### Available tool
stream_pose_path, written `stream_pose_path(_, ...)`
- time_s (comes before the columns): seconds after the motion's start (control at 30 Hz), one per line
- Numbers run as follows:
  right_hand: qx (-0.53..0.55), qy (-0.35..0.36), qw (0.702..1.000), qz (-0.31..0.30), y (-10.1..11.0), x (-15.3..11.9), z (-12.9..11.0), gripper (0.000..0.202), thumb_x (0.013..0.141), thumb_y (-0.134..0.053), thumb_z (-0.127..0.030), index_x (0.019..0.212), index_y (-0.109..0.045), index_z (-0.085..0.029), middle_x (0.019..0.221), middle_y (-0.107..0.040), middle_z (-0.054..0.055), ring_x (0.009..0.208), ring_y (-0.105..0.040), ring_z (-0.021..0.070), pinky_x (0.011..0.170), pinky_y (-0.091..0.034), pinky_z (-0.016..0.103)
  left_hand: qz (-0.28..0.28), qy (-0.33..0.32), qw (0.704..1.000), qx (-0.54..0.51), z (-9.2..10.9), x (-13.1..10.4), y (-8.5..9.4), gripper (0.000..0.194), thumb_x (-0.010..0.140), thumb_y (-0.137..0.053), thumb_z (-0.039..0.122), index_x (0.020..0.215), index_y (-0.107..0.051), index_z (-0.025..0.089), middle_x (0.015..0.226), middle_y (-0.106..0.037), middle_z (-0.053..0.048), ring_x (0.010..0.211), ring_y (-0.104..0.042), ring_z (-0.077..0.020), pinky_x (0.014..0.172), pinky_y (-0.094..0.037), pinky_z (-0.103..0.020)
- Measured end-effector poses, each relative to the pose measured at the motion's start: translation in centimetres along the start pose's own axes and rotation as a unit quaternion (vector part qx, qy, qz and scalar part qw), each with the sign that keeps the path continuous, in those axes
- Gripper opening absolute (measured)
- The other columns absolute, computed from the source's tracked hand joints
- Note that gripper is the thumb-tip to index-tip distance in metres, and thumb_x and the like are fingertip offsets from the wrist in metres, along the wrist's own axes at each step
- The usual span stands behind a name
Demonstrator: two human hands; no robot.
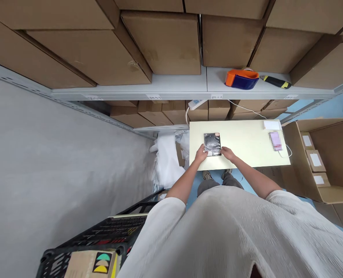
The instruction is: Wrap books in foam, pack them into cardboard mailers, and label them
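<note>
Left hand pinches black packet at 8 o'clock corner, right hand at 4 o'clock; opposed grips likely level and steady packet over surface.

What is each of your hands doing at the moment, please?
Left hand: closed on the lower left corner of the black packet.
Right hand: closed on the same packet, at its lower right edge.

White short-sleeved shirt, dark grey trousers and light-coloured laced shoes.
</note>
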State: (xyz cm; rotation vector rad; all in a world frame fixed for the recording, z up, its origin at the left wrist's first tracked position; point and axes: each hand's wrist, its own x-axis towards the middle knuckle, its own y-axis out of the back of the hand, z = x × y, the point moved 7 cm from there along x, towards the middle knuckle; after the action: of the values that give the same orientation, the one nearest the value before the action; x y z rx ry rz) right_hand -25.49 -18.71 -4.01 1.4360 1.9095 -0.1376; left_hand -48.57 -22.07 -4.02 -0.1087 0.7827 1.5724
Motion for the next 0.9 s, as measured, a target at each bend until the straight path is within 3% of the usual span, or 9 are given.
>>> stream_pose_path(0.13, 0.032, -0.063, 0.997, 0.006, 0.4, 0.0, 0.6, 0.063, 0.087, -0.073, -0.034, 0.147, -0.071, -0.018, 0.147, -0.074, 0.015, 0.136, -0.069, 0.0319, 0.115, -0.055, 0.045, -0.015, -0.040, 0.998, 0.046, 0.9, -0.5, -1.0, 0.072, 0.089, -0.068, 0.013, 0.160, -0.059, 0.018, 0.166, -0.062, -0.014, 0.153, -0.060, -0.0287, 0.131, -0.044, -0.038)
stream_pose_path(0.23, 0.062, -0.070, 0.996, 0.005, -0.2, 0.0, 0.4, 0.063, 0.081, -0.078, -0.035, 0.142, -0.074, -0.019, 0.145, -0.075, 0.014, 0.134, -0.069, 0.0334, 0.112, -0.056, 0.044, -0.042, -0.050, 0.995, 0.074, 0.9, -0.9, -1.5, 0.075, 0.090, -0.071, 0.016, 0.164, -0.055, 0.017, 0.171, -0.056, -0.014, 0.160, -0.052, -0.0303, 0.135, -0.038, -0.038)
stream_pose_path(0.43, 0.108, -0.088, 0.990, 0.034, -0.8, 0.1, 0.9, 0.061, 0.071, -0.080, -0.034, 0.131, -0.077, -0.020, 0.142, -0.076, 0.014, 0.132, -0.069, 0.0308, 0.107, -0.054, 0.038, -0.059, -0.020, 0.995, 0.079, -0.2, -1.3, -1.8, 0.091, 0.091, -0.075, 0.023, 0.175, -0.040, 0.020, 0.171, -0.056, -0.013, 0.157, -0.056, -0.0330, 0.130, -0.044, -0.039)
stream_pose_path(0.67, 0.145, -0.106, 0.984, 0.016, -1.3, 0.2, 1.4, 0.043, 0.073, -0.075, -0.049, 0.108, -0.072, -0.023, 0.126, -0.079, 0.009, 0.114, -0.072, 0.0244, 0.087, -0.051, 0.031, -0.073, -0.002, 0.996, 0.049, -1.4, -1.0, -1.0, 0.098, 0.091, -0.074, 0.023, 0.178, -0.031, 0.017, 0.172, -0.055, -0.015, 0.158, -0.055, -0.0309, 0.130, -0.042, -0.039)
stream_pose_path(0.8, 0.130, -0.108, 0.985, 0.022, -1.8, 0.2, 1.2, 0.038, 0.072, -0.079, -0.052, 0.094, -0.065, -0.024, 0.106, -0.079, 0.007, 0.098, -0.072, 0.0218, 0.077, -0.051, 0.029, -0.062, -0.009, 0.998, 0.031, -1.9, -0.9, -1.0, 0.093, 0.090, -0.077, 0.027, 0.175, -0.040, 0.019, 0.171, -0.056, -0.015, 0.158, -0.056, -0.0327, 0.131, -0.042, -0.042)
stream_pose_path(0.9, 0.112, -0.113, 0.986, 0.046, -1.3, 0.1, 0.9, 0.037, 0.073, -0.082, -0.052, 0.085, -0.059, -0.025, 0.087, -0.075, 0.004, 0.082, -0.068, 0.0196, 0.069, -0.050, 0.028, -0.056, -0.030, 0.998, 0.008, -1.7, -0.9, -2.2, 0.087, 0.092, -0.078, 0.030, 0.172, -0.045, 0.022, 0.167, -0.061, -0.015, 0.156, -0.058, -0.0319, 0.130, -0.044, -0.044)
